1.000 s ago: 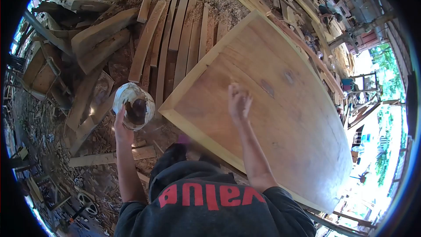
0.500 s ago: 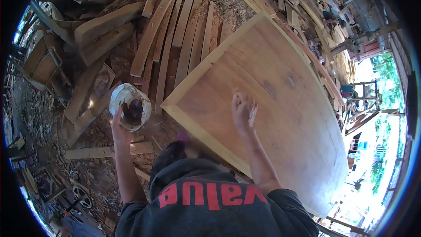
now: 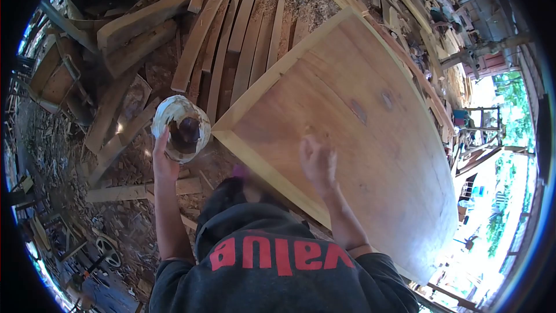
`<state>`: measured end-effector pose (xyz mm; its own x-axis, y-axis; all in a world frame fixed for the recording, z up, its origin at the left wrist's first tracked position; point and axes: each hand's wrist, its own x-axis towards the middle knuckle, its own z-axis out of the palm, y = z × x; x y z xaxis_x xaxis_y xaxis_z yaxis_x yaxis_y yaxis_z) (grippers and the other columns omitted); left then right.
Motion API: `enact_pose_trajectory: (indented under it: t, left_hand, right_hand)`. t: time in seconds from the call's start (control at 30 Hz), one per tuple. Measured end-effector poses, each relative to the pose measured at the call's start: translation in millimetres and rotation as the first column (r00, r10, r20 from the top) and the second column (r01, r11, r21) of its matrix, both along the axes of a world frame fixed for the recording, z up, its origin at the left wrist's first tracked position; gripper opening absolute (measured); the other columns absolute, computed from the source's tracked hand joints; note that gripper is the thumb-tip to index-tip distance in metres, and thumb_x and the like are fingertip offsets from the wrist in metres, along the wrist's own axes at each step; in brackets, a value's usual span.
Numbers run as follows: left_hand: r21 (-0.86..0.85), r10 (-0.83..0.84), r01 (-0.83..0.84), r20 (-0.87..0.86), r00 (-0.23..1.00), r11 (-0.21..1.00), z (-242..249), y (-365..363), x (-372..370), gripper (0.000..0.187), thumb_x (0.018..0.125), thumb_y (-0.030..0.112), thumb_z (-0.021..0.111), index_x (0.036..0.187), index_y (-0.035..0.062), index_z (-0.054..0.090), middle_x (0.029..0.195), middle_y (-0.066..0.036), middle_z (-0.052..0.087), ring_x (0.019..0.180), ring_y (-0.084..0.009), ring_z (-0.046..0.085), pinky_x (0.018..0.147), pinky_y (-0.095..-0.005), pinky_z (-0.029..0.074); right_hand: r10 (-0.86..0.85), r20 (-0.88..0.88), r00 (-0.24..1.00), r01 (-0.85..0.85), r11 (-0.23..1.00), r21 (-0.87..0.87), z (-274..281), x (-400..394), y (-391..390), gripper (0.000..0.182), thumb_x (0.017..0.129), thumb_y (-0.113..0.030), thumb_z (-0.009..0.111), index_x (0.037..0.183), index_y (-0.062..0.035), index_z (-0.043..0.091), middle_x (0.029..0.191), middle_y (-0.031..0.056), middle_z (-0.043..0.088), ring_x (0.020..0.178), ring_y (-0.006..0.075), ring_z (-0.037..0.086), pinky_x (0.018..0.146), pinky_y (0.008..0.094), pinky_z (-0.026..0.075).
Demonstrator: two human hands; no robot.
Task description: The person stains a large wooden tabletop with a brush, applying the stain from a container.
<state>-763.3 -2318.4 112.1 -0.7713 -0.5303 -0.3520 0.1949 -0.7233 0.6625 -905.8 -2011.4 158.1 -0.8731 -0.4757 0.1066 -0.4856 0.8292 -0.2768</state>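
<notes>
My left hand (image 3: pixel 165 161) grips a white, brown-stained container (image 3: pixel 166 113) by its side. Dark brown liquid or residue shows inside it. My right hand (image 3: pixel 319 165) is over a large wooden panel (image 3: pixel 324 93), close to its surface, with the fingers curled closed. Anything between those fingers is hidden by the hand and some blur. The panel has a paler border strip along its edges, and several darker marks lie on its face. The container is held off the panel's left corner, above the littered ground.
Several sawn planks (image 3: pixel 245 35) lie side by side beyond the panel. Thick timbers (image 3: pixel 145 23) are piled at the far left. Wood scraps and shavings cover the ground. Long boards (image 3: pixel 399 52) run along the panel's far right edge.
My right hand has moved slightly toward me and left over the panel. The container in my left hand has shifted a little to the right. The view has tilted slightly.
</notes>
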Motion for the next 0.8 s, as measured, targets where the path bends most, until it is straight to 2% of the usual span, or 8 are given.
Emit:
enact_pose_trajectory:
  t: [0.07, 0.13, 0.23, 0.37, 0.5, 0.63, 0.7, 0.8]
  left_hand:
    - [0.010, 0.003, -0.003, 0.008, 1.000, 1.000, -5.3, 2.7, -1.3, 0.047, 0.087, 0.027, 0.055, 0.126, 0.0025, 0.043, 0.122, -0.007, 0.051, 0.113, -0.0182, 0.049, 0.095, -0.0337, 0.038]
    - [0.013, 0.005, -0.005, 0.018, 1.000, 1.000, -4.0, 5.9, -5.0, 0.047, 0.087, 0.027, 0.055, 0.126, 0.0022, 0.043, 0.122, -0.007, 0.051, 0.113, -0.0184, 0.049, 0.095, -0.0337, 0.038]
    - [0.017, -0.050, 0.050, 0.017, 0.999, 0.999, 9.8, 14.2, -17.1, 0.047, 0.087, 0.027, 0.055, 0.125, 0.0021, 0.043, 0.121, -0.006, 0.051, 0.113, -0.0185, 0.049, 0.095, -0.0337, 0.039]
    - [-0.005, -0.115, 0.115, 0.036, 0.993, 0.993, 10.0, 33.9, -38.6, 0.047, 0.087, 0.027, 0.056, 0.125, 0.0020, 0.043, 0.121, -0.005, 0.052, 0.113, -0.0173, 0.049, 0.096, -0.0332, 0.038]
    - [-0.011, -0.224, 0.224, 0.018, 0.974, 0.975, 2.1, 60.3, -67.5, 0.047, 0.087, 0.027, 0.056, 0.125, 0.0022, 0.043, 0.122, -0.005, 0.051, 0.114, -0.0161, 0.048, 0.097, -0.0328, 0.037]
    - [0.018, -0.345, 0.344, 0.019, 0.939, 0.939, 1.0, 70.5, -84.1, 0.047, 0.088, 0.027, 0.056, 0.126, 0.0021, 0.043, 0.122, -0.005, 0.051, 0.114, -0.0161, 0.048, 0.097, -0.0330, 0.037]
    - [0.034, -0.407, 0.406, 0.016, 0.913, 0.913, 3.3, 76.7, -90.8, 0.048, 0.088, 0.027, 0.056, 0.126, 0.0020, 0.042, 0.123, -0.006, 0.050, 0.115, -0.0160, 0.047, 0.097, -0.0331, 0.037]
    - [0.021, -0.466, 0.465, 0.017, 0.885, 0.885, -7.7, 80.4, -98.9, 0.050, 0.088, 0.027, 0.056, 0.128, 0.0019, 0.041, 0.123, -0.006, 0.050, 0.115, -0.0166, 0.047, 0.098, -0.0340, 0.037]
  right_hand:
    - [0.075, 0.056, 0.996, -0.053, 0.947, -0.316, -46.6, 33.2, -15.1, 0.014, 0.084, -0.014, 0.053, 0.087, -0.0055, 0.063, 0.075, 0.0184, 0.061, 0.064, 0.0303, 0.063, 0.058, 0.0413, 0.048]
    - [0.265, 0.165, 0.950, -0.269, 0.963, 0.000, -40.0, 56.1, -57.0, 0.015, 0.081, -0.019, 0.055, 0.086, -0.0078, 0.063, 0.071, 0.0154, 0.060, 0.065, 0.0328, 0.060, 0.057, 0.0419, 0.046]
    - [0.379, 0.473, 0.795, -0.059, 0.825, -0.562, -23.2, 56.0, -87.5, 0.014, 0.080, -0.015, 0.057, 0.087, -0.0050, 0.063, 0.074, 0.0165, 0.061, 0.068, 0.0334, 0.061, 0.058, 0.0379, 0.047]
    - [0.071, 0.405, 0.911, 0.168, 0.835, -0.524, -41.9, 65.5, 5.6, 0.013, 0.080, -0.010, 0.058, 0.089, -0.0021, 0.063, 0.073, 0.0164, 0.061, 0.064, 0.0305, 0.062, 0.057, 0.0348, 0.048]
    - [-0.339, 0.651, 0.680, 0.619, 0.740, -0.261, -15.5, 142.9, 157.4, 0.013, 0.086, -0.010, 0.052, 0.091, -0.0022, 0.061, 0.072, 0.0098, 0.061, 0.071, 0.0138, 0.059, 0.063, 0.0272, 0.047]
    - [-0.635, 0.207, 0.744, 0.637, 0.768, 0.067, -38.0, 256.6, 300.4, 0.010, 0.085, -0.009, 0.052, 0.081, -0.0021, 0.058, 0.065, 0.0108, 0.057, 0.058, 0.0153, 0.056, 0.051, 0.0291, 0.043]
    - [-0.796, 0.173, 0.580, 0.801, 0.596, 0.057, -29.2, 264.0, 304.3, 0.010, 0.084, -0.008, 0.051, 0.080, -0.0013, 0.057, 0.068, 0.0125, 0.059, 0.057, 0.0191, 0.056, 0.053, 0.0323, 0.043]
    - [-0.705, 0.066, 0.706, 0.708, 0.705, -0.042, -42.2, 219.1, 231.5, 0.013, 0.081, -0.008, 0.052, 0.090, -0.0019, 0.060, 0.079, 0.0176, 0.062, 0.069, 0.0318, 0.060, 0.062, 0.0357, 0.047]
